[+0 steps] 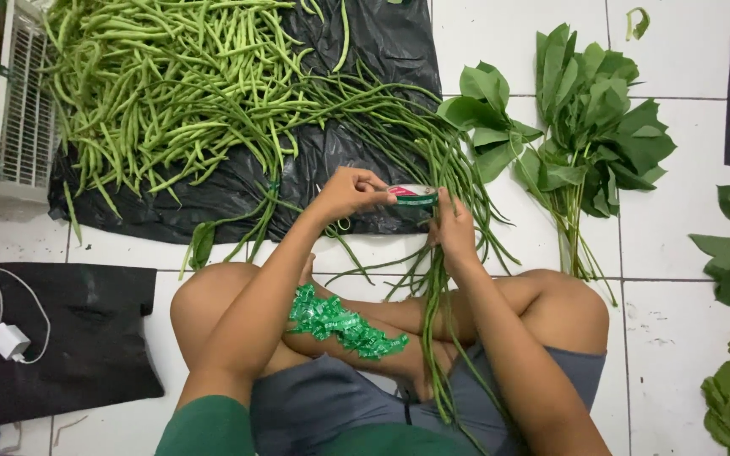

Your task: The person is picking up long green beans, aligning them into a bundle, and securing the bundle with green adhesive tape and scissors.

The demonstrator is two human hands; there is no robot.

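White floor tiles (686, 51) carry a black plastic sheet (238, 181) heaped with loose green beans (162, 76) in the upper left of the frame. At centre, the left hand (350, 194) pinches a small roll of green and red tape (413, 196), while the right hand (455, 234) is closed around a bundle of long green beans (434, 287) just below it. Leafy green stalks (589, 127) lie at upper right, and a crumpled green strip (340, 323) rests on the person's legs.

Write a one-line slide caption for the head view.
Seated on a tiled floor, left hand holds a tape roll while right hand grips a bundle of long beans.
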